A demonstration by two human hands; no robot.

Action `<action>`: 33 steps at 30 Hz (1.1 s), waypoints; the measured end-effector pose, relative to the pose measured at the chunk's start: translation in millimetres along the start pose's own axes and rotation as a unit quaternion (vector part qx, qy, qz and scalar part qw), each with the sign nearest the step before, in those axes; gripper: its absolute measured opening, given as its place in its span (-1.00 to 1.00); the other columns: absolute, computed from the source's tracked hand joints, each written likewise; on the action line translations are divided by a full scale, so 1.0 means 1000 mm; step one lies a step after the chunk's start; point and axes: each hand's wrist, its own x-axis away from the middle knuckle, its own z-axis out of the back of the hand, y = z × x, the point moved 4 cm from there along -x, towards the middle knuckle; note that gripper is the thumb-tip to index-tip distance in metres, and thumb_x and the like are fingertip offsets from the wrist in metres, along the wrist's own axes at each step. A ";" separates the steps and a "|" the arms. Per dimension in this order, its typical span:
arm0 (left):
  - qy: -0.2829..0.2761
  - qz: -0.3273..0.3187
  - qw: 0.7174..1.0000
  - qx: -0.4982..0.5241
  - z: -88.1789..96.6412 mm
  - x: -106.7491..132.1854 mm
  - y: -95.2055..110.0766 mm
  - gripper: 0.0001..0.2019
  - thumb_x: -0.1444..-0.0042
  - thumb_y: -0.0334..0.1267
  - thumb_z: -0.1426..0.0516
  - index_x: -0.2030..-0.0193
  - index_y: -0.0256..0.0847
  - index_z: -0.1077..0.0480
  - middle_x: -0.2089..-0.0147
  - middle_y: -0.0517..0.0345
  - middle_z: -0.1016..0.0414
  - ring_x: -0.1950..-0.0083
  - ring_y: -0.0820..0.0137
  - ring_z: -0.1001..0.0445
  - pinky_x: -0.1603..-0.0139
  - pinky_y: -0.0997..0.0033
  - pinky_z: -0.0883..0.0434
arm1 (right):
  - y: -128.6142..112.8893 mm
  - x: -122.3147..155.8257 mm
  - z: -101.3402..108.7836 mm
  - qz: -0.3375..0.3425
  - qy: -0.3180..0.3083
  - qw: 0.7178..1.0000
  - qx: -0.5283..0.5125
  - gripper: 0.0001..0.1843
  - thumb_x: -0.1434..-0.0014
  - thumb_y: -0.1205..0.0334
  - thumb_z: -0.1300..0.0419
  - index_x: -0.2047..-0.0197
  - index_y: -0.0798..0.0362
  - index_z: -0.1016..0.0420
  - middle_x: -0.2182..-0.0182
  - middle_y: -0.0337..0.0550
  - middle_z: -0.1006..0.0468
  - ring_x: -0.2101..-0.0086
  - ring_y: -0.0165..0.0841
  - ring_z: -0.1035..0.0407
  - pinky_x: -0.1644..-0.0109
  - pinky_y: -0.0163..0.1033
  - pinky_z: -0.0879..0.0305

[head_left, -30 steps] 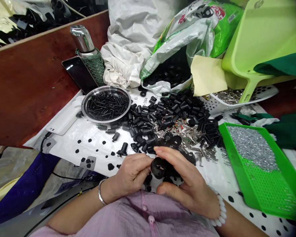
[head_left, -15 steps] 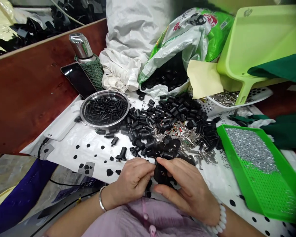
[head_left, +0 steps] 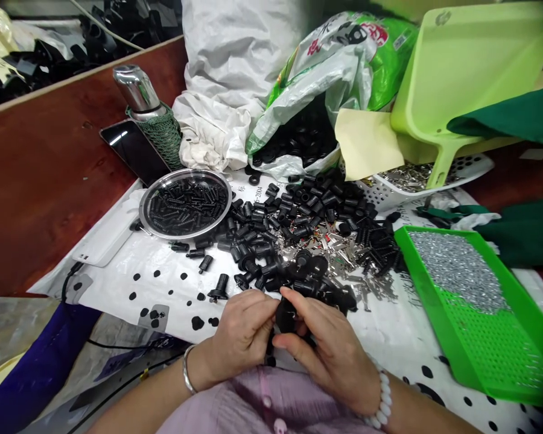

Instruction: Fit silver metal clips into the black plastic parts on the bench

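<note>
A small round black plastic part (head_left: 285, 317) sits between my two hands near the table's front edge. My right hand (head_left: 332, 346) grips it between thumb and fingers. With fingertips pinched, my left hand (head_left: 247, 325) meets the part's left side; whatever lies inside those fingers is hidden. Just beyond the hands is a heap of black plastic sleeves (head_left: 256, 250), with flat metal pieces (head_left: 344, 250) among them. One flanged black piece (head_left: 219, 287) stands apart, left of the heap.
A round metal dish (head_left: 150, 226) holds black springy-looking pieces. On the right, a green tray (head_left: 452, 361) contains small silvery parts. Behind are an open plastic bag (head_left: 271, 132) of black rings, a light-green dustpan (head_left: 470, 72), a phone (head_left: 133, 150) and a flask (head_left: 136, 90).
The camera view has shifted slightly, moving the scene a little left. The right fingers and the black part have turned slightly; both hands stay together around it.
</note>
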 end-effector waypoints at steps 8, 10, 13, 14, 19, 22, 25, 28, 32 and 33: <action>-0.041 0.155 0.953 0.256 0.006 -0.007 -0.006 -0.75 -0.21 -0.31 0.00 0.47 -0.31 -0.37 0.54 0.17 -0.31 0.51 0.52 -0.27 0.50 0.56 -0.25 | 0.007 0.003 0.017 -0.042 0.041 0.996 -0.073 -0.24 -0.16 -0.14 -0.03 -0.29 0.12 0.03 0.44 -0.21 -0.37 0.50 -0.42 -0.27 0.44 -0.30 -0.31; -0.046 0.187 0.932 0.307 0.006 -0.008 -0.007 -0.72 -0.21 -0.30 -0.01 0.49 -0.33 -0.37 0.55 0.16 -0.33 0.51 0.53 -0.28 0.51 0.57 -0.26 | 0.007 0.003 0.022 -0.037 0.055 0.995 -0.071 -0.31 -0.18 -0.04 -0.07 -0.27 0.11 -0.01 0.36 -0.15 -0.39 0.45 -0.41 -0.28 0.41 -0.28 -0.32; -0.063 0.200 0.922 0.326 0.004 -0.007 -0.006 -0.71 -0.20 -0.29 -0.01 0.50 -0.35 -0.38 0.54 0.14 -0.35 0.50 0.52 -0.30 0.48 0.56 -0.28 | 0.003 0.000 0.023 -0.008 0.038 0.998 -0.043 -0.31 -0.16 -0.02 -0.10 -0.25 0.13 -0.05 0.25 -0.04 -0.40 0.34 -0.33 -0.32 0.31 -0.21 -0.36; -0.065 0.194 0.925 0.319 0.003 -0.007 -0.006 -0.71 -0.20 -0.29 -0.02 0.50 -0.35 -0.38 0.54 0.14 -0.35 0.50 0.52 -0.30 0.48 0.55 -0.28 | 0.002 -0.002 0.022 0.001 0.026 0.999 -0.033 -0.30 -0.15 -0.05 -0.10 -0.25 0.13 -0.05 0.22 -0.01 -0.40 0.29 -0.30 -0.33 0.28 -0.19 -0.37; -0.058 0.120 0.962 0.236 0.004 -0.005 -0.003 -0.78 -0.20 -0.32 -0.01 0.41 -0.31 -0.39 0.50 0.14 -0.38 0.47 0.50 -0.32 0.42 0.53 -0.30 | -0.006 -0.010 0.018 0.026 -0.021 0.999 -0.009 -0.26 -0.10 -0.14 -0.11 -0.20 0.18 -0.13 0.19 0.04 -0.42 0.21 -0.25 -0.36 0.21 -0.16 -0.38; -0.053 0.049 0.985 0.156 0.006 -0.004 0.001 -0.83 -0.20 -0.38 0.02 0.26 -0.30 -0.40 0.45 0.09 -0.41 0.42 0.46 -0.35 0.40 0.50 -0.32 | -0.010 -0.011 0.018 0.036 -0.022 0.999 0.013 -0.36 -0.11 -0.08 -0.13 -0.13 0.17 -0.21 0.22 0.00 -0.47 0.23 -0.27 -0.37 0.21 -0.17 -0.38; -0.040 -0.013 0.996 0.074 0.009 -0.005 0.005 -0.82 -0.17 -0.44 0.03 0.21 -0.29 -0.38 0.45 0.09 -0.40 0.43 0.44 -0.34 0.41 0.48 -0.33 | -0.010 -0.009 0.019 0.043 -0.018 0.998 0.034 -0.46 -0.12 -0.01 -0.15 -0.08 0.12 -0.26 0.25 -0.05 -0.50 0.27 -0.30 -0.39 0.24 -0.19 -0.38; -0.044 -0.041 0.997 0.040 0.009 -0.006 0.007 -0.81 -0.16 -0.46 0.04 0.18 -0.31 -0.37 0.42 0.04 -0.42 0.39 0.40 -0.37 0.38 0.43 -0.36 | -0.009 -0.005 0.018 0.053 -0.019 0.998 0.041 -0.49 -0.11 0.03 -0.16 -0.06 0.14 -0.28 0.28 -0.06 -0.51 0.29 -0.31 -0.40 0.24 -0.18 -0.37; -0.060 -0.050 0.996 0.032 0.007 -0.006 0.009 -0.83 -0.16 -0.44 0.03 0.21 -0.32 -0.37 0.43 0.03 -0.42 0.39 0.39 -0.38 0.38 0.40 -0.37 | -0.007 -0.001 0.017 0.054 -0.018 0.998 0.035 -0.51 -0.12 0.06 -0.17 -0.04 0.17 -0.27 0.31 -0.06 -0.53 0.31 -0.32 -0.41 0.24 -0.17 -0.38; -0.061 -0.050 0.996 0.031 0.007 -0.007 0.009 -0.83 -0.16 -0.44 0.03 0.21 -0.32 -0.37 0.44 0.03 -0.42 0.39 0.38 -0.38 0.38 0.40 -0.38 | -0.007 -0.001 0.017 0.051 -0.013 0.998 0.031 -0.52 -0.12 0.07 -0.17 -0.04 0.17 -0.27 0.32 -0.06 -0.53 0.32 -0.33 -0.41 0.24 -0.18 -0.39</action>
